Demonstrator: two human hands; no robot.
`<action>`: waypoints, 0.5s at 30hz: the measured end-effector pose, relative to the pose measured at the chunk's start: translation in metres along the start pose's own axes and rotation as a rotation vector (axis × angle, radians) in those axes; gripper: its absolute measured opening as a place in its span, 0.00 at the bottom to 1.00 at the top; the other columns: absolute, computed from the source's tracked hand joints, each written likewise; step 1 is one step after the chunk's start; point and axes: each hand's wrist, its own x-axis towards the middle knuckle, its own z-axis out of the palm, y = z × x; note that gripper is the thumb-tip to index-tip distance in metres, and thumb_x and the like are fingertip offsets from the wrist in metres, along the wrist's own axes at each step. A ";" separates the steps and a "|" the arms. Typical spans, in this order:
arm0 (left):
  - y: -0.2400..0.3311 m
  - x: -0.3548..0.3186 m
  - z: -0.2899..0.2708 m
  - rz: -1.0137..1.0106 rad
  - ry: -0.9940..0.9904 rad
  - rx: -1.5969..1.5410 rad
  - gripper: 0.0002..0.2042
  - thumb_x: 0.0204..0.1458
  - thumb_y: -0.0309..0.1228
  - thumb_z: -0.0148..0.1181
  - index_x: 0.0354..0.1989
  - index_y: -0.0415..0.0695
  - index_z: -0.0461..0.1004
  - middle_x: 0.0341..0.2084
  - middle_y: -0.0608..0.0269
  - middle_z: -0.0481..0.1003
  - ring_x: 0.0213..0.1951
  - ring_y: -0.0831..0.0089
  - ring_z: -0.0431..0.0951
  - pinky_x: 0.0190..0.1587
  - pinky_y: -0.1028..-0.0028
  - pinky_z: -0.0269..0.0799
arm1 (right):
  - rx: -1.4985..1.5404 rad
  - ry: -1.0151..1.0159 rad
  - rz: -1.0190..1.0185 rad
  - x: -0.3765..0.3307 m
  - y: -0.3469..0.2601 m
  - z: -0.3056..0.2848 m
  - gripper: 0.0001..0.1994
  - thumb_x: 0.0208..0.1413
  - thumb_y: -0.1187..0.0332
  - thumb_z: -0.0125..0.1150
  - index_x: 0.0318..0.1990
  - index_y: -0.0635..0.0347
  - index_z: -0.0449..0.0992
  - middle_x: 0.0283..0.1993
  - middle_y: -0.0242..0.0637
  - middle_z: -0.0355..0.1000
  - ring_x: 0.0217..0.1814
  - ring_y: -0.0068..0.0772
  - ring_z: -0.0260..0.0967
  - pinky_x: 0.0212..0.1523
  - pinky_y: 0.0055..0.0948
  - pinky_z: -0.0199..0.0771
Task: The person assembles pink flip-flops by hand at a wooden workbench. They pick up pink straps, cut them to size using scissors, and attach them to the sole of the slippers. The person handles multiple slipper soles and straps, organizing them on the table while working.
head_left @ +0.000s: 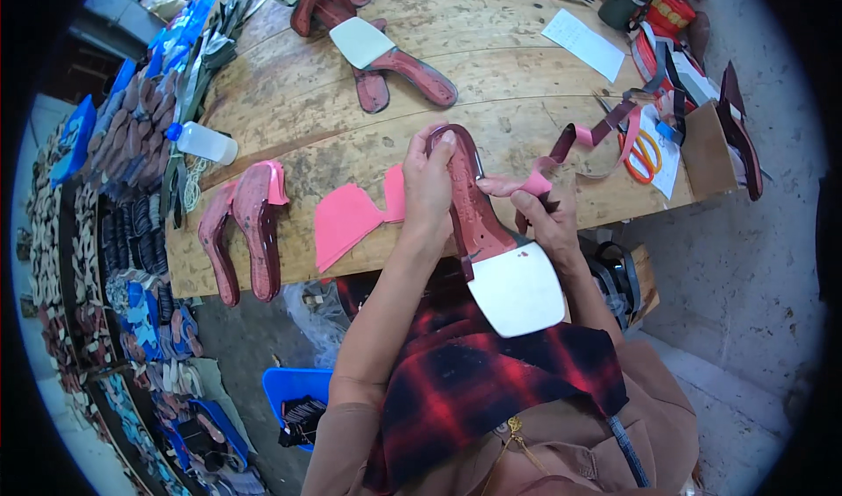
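Observation:
My left hand [428, 176] is closed round the upper end of a dark red shoe insole [474, 193], its thumb on the face near the rounded tip. The insole's wide end carries a white square-toed pad [517, 290] and hangs over my red-and-black plaid apron [474, 382]. At the insole's right edge, my right hand [548, 224] grips a long strip [599, 130], pink on one side and maroon on the other. One finger of that hand reaches to the insole's rim. The strip's far part curls across the table to the right.
Two dark red insoles [257, 224] lie at the table's left edge beside pink cut pieces [346, 228]. Farther back lie more insoles with pale pads [362, 42]. Orange-handled scissors [647, 156], a cardboard box [709, 149] and a white bottle [206, 143] are also on the table [289, 128].

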 end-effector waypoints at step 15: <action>0.015 -0.039 -0.029 0.240 -0.153 0.673 0.22 0.57 0.41 0.55 0.54 0.38 0.67 0.45 0.56 0.72 0.50 0.61 0.71 0.57 0.64 0.65 | 0.488 0.080 0.031 0.010 -0.007 0.004 0.51 0.43 0.43 0.70 0.68 0.65 0.52 0.66 0.43 0.61 0.44 0.20 0.69 0.30 0.20 0.61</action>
